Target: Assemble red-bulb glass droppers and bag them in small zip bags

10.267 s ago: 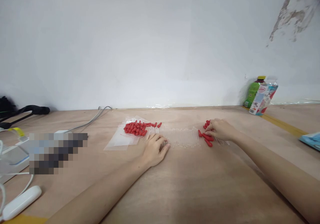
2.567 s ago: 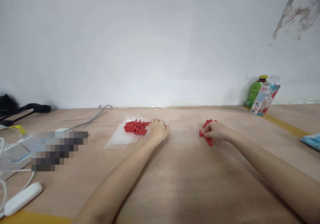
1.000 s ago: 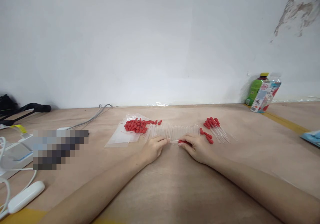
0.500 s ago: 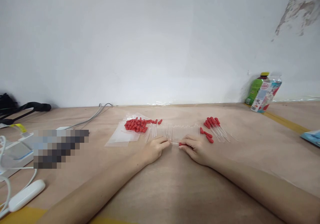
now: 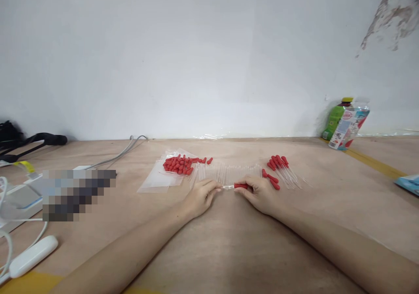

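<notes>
Between my two hands lies a clear glass dropper tube (image 5: 228,187), level and pointing sideways. The fingers of my left hand (image 5: 203,196) are closed on its left end. A red rubber bulb (image 5: 240,185) meets the tube's right end, pinched in my right hand (image 5: 260,194); how far the tube goes into it is hidden. Just beyond the hands, a row of clear glass tubes (image 5: 240,173) lies side by side. Droppers with red bulbs (image 5: 277,160) are grouped to the right, and a few loose red bulbs (image 5: 273,179) lie beside my right hand.
A heap of red bulbs (image 5: 178,164) rests on clear plastic bags (image 5: 157,181). Bottles (image 5: 348,126) stand against the wall at right, near a blue packet (image 5: 407,181). White cables and a power strip (image 5: 22,198) occupy the left, beside a blurred-out dark object (image 5: 78,198).
My hands have shifted slightly, and more of the red bulb and the tube now shows between them. The bulb and tube have risen a little in view.
</notes>
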A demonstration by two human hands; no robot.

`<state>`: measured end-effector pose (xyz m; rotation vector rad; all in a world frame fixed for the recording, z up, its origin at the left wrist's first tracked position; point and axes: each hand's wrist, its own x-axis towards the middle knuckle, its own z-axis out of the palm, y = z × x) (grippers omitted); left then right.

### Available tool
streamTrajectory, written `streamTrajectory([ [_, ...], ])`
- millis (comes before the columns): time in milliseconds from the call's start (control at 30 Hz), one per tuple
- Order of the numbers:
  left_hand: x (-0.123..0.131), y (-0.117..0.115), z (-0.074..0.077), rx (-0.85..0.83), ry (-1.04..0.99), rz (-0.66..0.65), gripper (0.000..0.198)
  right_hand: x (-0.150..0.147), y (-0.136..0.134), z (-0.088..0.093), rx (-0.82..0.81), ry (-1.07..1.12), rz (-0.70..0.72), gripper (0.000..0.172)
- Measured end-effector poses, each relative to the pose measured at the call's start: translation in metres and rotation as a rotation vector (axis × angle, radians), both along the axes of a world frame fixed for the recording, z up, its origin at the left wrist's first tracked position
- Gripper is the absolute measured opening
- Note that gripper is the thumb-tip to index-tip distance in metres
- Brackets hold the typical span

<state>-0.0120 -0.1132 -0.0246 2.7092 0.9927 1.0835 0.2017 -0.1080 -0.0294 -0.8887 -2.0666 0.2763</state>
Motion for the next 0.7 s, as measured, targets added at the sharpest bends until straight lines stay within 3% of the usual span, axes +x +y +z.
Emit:
streamTrajectory([
  [400,0.0012,-0.0003,-0.0009,0.073,0.129,-0.052,0.022,0.0012,-0.0051,0.0060,0.092,-0.219,0.115,0.011],
  [700,0.0060,-0.0031,-0.0018,0.074,0.127,-0.056,0.022,-0.0016,-0.0090,0.0090,0.090,-0.239,0.127,0.013],
])
